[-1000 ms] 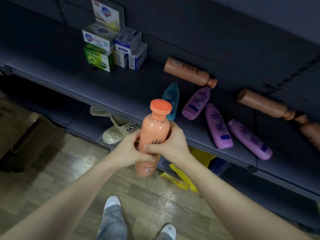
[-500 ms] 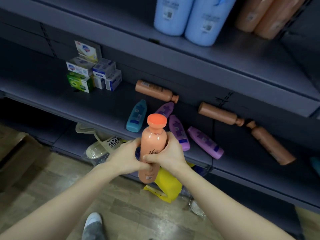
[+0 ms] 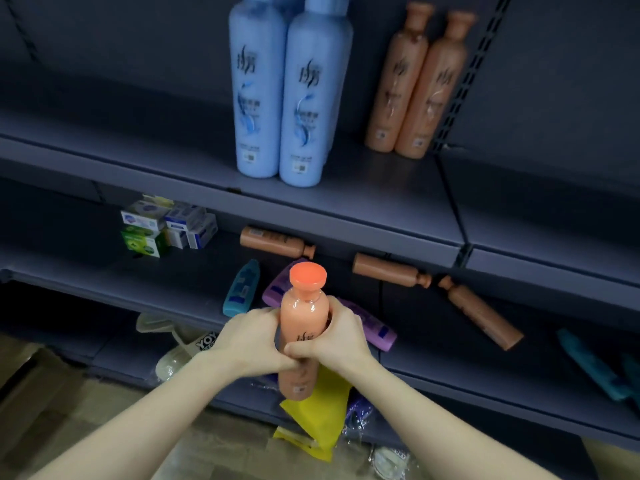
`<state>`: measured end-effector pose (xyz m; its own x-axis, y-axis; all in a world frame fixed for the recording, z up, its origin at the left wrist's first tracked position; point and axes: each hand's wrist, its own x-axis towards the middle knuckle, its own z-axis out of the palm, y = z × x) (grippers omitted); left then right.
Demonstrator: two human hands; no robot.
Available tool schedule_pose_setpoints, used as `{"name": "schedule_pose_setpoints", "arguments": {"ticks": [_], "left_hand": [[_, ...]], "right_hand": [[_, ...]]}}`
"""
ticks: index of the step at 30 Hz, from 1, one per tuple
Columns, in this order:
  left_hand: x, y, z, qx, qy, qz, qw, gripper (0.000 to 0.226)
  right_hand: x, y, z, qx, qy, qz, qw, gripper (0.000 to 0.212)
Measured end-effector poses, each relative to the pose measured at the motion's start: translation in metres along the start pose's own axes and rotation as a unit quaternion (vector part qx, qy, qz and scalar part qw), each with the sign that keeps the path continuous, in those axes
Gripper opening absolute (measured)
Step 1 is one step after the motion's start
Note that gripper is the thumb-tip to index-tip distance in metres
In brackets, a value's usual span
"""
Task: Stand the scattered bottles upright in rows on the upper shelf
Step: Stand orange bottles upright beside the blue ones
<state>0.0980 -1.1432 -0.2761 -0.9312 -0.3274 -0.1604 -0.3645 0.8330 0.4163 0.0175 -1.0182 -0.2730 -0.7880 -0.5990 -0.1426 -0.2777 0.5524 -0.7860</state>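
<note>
The bottle [image 3: 303,318] is peach with an orange cap, upright in mid-air before the middle shelf [image 3: 104,271], below the upper shelf [image 3: 138,147]; the left hand [image 3: 249,337] and right hand [image 3: 343,337] both curl round its waist, thumbs meeting in front; two blue bottles [image 3: 280,98] and two brown bottles [image 3: 412,88] stand above; the shelving is dark blue metal; the floor [image 3: 86,420] is wood-patterned.
</note>
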Motion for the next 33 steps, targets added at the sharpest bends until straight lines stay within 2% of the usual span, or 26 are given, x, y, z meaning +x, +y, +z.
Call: {"name": "schedule_pose_setpoints", "arguments": {"ticks": [6,12,15,17,21,24,33], "left_hand": [[-0.005,0.03,-0.035,0.017,0.021,0.035,0.999,0.048],[-0.01,0.059,-0.072,0.023,0.032,0.048,0.998,0.033],[-0.011,0.072,-0.087,0.012,0.036,0.056,0.998,0.036],[-0.012,0.08,-0.096,-0.013,0.047,0.064,0.997,0.047],[-0.013,0.1,-0.113,-0.076,0.056,0.076,0.993,0.037],[-0.009,0.114,-0.123,-0.117,0.065,0.1,0.986,0.047],[0.01,0.156,-0.146,-0.237,0.099,0.143,0.956,0.05]], "right_hand": [[-0.011,-0.023,-0.041,-0.011,0.025,-0.024,0.999,0.059],[-0.021,-0.05,-0.079,-0.011,0.028,-0.039,0.999,0.054],[-0.026,-0.063,-0.099,-0.011,0.032,-0.055,0.998,0.053],[-0.029,-0.07,-0.111,-0.012,0.04,-0.061,0.997,0.05],[-0.032,-0.084,-0.137,-0.01,0.053,-0.066,0.996,0.051],[-0.033,-0.094,-0.156,-0.003,0.066,-0.07,0.995,0.05],[-0.032,-0.117,-0.209,0.026,0.119,-0.088,0.989,0.045]]}}
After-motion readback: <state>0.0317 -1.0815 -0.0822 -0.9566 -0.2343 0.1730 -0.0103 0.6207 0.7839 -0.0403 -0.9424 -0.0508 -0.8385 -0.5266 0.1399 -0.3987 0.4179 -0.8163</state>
